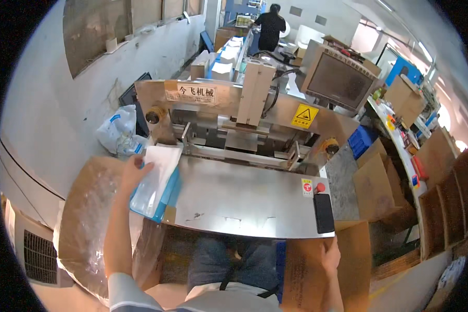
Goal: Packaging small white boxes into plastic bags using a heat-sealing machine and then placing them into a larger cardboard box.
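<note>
My left hand (135, 174) is at the left end of the steel machine table (229, 195). Its thumb and fingers are closed at the left edge of a stack of thin white sheets (160, 169), whose lower part looks glossy and translucent. The stack lies slanted in a blue tray (172, 190) at the table's left edge. My right hand (330, 256) is low beside the table's front right corner, just below a black phone (324, 213). Its fingers look curled, and what they hold, if anything, is hidden.
Behind the table stands the machine's steel frame (226, 99), with a monitor (340, 78) at its right. A red button (321, 187) sits near the phone. A plastic-lined carton (83, 218) is at left; cartons (377, 187) stand right. Another person (271, 28) is far back.
</note>
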A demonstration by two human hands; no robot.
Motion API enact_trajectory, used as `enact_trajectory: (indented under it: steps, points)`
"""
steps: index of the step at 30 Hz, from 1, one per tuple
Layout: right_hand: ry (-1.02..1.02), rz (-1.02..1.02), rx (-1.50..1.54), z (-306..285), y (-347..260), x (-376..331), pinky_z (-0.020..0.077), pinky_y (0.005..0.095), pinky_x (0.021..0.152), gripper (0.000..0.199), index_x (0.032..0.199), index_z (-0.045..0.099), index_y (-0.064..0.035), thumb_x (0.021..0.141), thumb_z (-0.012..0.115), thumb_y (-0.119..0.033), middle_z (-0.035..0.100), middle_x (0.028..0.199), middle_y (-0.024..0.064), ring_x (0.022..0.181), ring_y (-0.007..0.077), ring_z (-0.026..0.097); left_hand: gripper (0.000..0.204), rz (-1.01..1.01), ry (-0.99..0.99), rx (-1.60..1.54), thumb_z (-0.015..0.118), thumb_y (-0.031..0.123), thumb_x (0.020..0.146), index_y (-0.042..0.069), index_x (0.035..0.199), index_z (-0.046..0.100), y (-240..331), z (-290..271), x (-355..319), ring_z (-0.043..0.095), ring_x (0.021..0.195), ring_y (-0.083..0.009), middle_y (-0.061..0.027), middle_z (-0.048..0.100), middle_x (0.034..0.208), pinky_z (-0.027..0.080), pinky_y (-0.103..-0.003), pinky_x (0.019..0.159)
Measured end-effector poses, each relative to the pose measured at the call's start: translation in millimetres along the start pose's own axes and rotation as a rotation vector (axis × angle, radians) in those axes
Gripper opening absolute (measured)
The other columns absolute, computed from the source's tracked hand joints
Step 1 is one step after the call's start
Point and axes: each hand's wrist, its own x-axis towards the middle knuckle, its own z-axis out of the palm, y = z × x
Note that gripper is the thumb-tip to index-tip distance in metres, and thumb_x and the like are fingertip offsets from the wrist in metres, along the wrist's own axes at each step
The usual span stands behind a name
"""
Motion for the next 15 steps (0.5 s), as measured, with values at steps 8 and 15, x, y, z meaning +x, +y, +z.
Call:
enact_trajectory:
  steps: [8,15]
  points:
    - [0.004,0.018,-0.039,10,13,-2,0.0509,0.0515,0.089,0.073,0.149,0.039,-0.0006,0.089,0.073,-0.026,0.066,0.115,0.0306,0.107,0.0490,0.063,0.029,-0.039,0.065,-0.062,0.075,0.025,0.089,-0.003,0.092,0.065,-13,11,14,0.062,0.067,-0.0186,-0.0114,0.068,0.076,0.052,-0.033,0.069]
    - [-0.018,0.012,0.004,5,16,1,0.0511,0.0517,0.088,0.075,0.148,0.040,0.0024,0.088,0.073,-0.030,0.067,0.113,0.0315,0.106,0.0489,0.063,0.040,-0.028,0.146,0.046,0.079,0.030,0.085,-0.001,0.106,0.065,11,28,11,0.069,0.082,-0.0263,-0.0168,0.072,0.092,0.054,-0.038,0.074]
